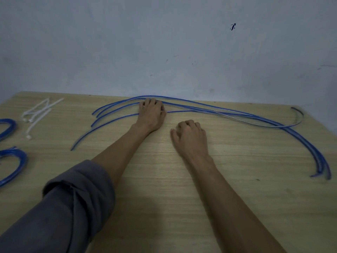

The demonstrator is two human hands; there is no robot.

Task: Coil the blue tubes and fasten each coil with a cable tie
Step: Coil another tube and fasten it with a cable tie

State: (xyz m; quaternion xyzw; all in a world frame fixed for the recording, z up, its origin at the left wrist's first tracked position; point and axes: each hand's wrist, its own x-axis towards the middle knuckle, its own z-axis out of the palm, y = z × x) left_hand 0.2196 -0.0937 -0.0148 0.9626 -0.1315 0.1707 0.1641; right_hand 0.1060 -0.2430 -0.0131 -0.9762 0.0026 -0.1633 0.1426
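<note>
Step in hand: picking the next loose tube out of the bundle, by my reading; coiling not yet begun.
Left hand [152, 114]: far across the worktop [164, 207], fingers curled down onto the loose blue tubes [218, 111] near the back edge. Appears to pinch or press them; cannot tell which tube, or how many.
Right hand [189, 136]: loosely curled, knuckles up, resting on bare worktop just short of the tubes. Holds nothing.
Loose blue tubes: several long strands along the far edge, ends fanned at left, sweeping down the right side. One paler strand crosses among them.
Doing it well: separate a single strand before lifting, draw it clear so neighbours don't drag, and take it near one end so loops can be wound evenly.
Cable ties [39, 111]: white, small heap at far left, well apart from both hands.
Finished coils [12, 159]: two blue ones at left edge, partly out of view.
Containers: none seen; everything lies directly on the worktop.
</note>
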